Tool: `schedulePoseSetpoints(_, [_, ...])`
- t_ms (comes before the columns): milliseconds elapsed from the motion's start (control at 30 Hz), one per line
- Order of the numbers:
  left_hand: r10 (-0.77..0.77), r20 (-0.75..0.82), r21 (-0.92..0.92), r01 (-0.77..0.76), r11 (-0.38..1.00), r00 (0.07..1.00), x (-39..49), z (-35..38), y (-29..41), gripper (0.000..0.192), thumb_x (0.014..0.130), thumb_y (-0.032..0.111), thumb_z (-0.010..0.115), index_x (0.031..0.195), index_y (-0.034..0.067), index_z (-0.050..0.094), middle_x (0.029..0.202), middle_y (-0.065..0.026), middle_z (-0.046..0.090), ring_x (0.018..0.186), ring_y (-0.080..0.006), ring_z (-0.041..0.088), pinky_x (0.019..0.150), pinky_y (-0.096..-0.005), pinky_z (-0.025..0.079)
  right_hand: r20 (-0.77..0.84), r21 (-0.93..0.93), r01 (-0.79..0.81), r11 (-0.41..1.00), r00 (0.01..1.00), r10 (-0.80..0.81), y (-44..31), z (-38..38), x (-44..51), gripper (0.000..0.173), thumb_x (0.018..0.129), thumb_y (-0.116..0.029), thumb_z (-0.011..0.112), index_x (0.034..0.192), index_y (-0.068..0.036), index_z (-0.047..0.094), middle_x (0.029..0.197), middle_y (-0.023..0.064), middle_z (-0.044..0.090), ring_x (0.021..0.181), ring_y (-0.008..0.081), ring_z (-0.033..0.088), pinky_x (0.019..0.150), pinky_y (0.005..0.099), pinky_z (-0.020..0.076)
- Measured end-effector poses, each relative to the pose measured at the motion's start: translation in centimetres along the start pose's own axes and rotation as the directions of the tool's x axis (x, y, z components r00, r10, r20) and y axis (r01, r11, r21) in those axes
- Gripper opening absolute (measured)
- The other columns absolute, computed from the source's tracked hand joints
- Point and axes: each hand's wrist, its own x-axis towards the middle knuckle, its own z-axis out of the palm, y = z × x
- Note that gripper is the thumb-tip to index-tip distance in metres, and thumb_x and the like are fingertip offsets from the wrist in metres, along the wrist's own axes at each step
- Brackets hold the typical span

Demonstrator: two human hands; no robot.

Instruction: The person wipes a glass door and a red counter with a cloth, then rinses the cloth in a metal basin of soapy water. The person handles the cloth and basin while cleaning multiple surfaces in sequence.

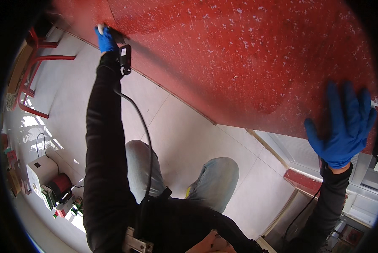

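A broad red panel [236, 60] with pale flecks and scratches fills the upper view, with a deeper red patch in its middle. My left hand [106, 40], in a blue glove, is closed near the panel's left edge around a dark tool [118, 34], possibly a brush; its working end lies at the panel. A small black device [125, 55] with a cable sits at that wrist. Over at the right, my right hand [342, 126], also blue-gloved, spreads its fingers over the panel near its lower right edge and holds nothing.
A red metal frame [56, 58] stands on the pale tiled floor [170, 117] at the left. Lower left are a white box-like appliance [43, 172], a red and black container [59, 185] and small items. A white-framed structure [362, 197] is at the right; a cable hangs along my left arm.
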Motion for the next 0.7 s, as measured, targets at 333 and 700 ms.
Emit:
schedulePoseSetpoints(333, [-0.617, 0.181, -0.697, 0.543, 0.469, 0.766, -42.5, 18.2, -17.3, 0.082, 0.096, 0.066, 0.023, 0.135, -0.003, 0.040, 0.139, -0.0174, 0.044, 0.123, -0.0322, 0.044, 0.107, -0.0431, 0.031, -0.020, -0.038, 0.089, 0.995, 0.996, -0.090, 0.9, 0.9, 0.0, 0.074, 0.079, -0.058, 0.060, 0.142, -0.020, 0.048, 0.148, 0.0107, 0.043, 0.137, 0.0385, 0.037, 0.108, 0.0555, 0.0305])
schedulePoseSetpoints(700, [-0.730, 0.185, -0.447, 0.718, 0.533, 0.658, -49.2, 24.3, -4.6, 0.058, 0.101, 0.057, 0.026, 0.101, 0.008, 0.056, 0.087, -0.0071, 0.061, 0.081, -0.0204, 0.057, 0.080, -0.0365, 0.047, 0.023, -0.019, 0.137, 0.990, 0.990, -0.137, 0.8, -0.6, 0.5, 0.064, 0.086, -0.052, 0.058, 0.141, -0.021, 0.048, 0.146, 0.0095, 0.045, 0.137, 0.0370, 0.038, 0.112, 0.0525, 0.0293])
